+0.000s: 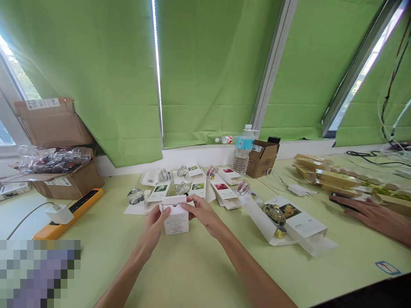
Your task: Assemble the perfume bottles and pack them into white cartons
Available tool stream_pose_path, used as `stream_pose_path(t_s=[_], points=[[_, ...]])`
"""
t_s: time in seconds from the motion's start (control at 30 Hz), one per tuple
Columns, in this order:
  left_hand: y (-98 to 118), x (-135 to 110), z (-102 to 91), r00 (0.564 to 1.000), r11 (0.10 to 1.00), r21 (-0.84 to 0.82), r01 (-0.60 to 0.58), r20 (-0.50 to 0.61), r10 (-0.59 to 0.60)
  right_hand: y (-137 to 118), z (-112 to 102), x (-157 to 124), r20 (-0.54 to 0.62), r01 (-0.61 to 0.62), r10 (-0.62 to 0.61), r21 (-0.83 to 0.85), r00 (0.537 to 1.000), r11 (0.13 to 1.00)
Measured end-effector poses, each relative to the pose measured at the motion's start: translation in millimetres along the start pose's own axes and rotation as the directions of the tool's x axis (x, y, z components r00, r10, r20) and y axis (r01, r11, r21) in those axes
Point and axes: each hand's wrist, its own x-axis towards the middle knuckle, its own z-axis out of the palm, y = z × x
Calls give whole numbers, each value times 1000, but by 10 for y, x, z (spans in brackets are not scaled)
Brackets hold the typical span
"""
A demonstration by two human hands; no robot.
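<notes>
My left hand [153, 226] and my right hand [207, 216] hold a small white box [176, 224] upright between them, low over the table. Its printed side faces me and a flap stands up at the top. The fingers of both hands are closed on its upper edges; what is inside is hidden. Just beyond are several flattened or opened white boxes, one with a green picture [159, 191] and one with a pink picture [224, 192]. Clear glass bottles lie among them, such as the one at the left [135, 195] and a pinkish one [243, 187].
At right lies a larger white box [305, 220] beside a glass bottle [273, 214] and a gold cap [280, 232]. Another person's hand [369, 211] rests on a dark object. An orange power strip [69, 214], cardboard boxes [66, 182] and a water bottle [241, 154] stand around.
</notes>
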Motion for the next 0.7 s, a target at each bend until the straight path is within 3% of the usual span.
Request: stream_pose_path(t_s=[0.2,0.47,0.7], points=[[-5,5,-34,1000,998,-56,-32,-1,32,-68,-54,-24,100,58,-61,41,993,997],[107,-56,-45,981,978,-210,14,191,27,-197,-134,-77,208,20,-26,33,978,999],[26,-18,-69,979,956,-290,39,202,21,-123,-42,-80,102,50,-39,-103,994,993]])
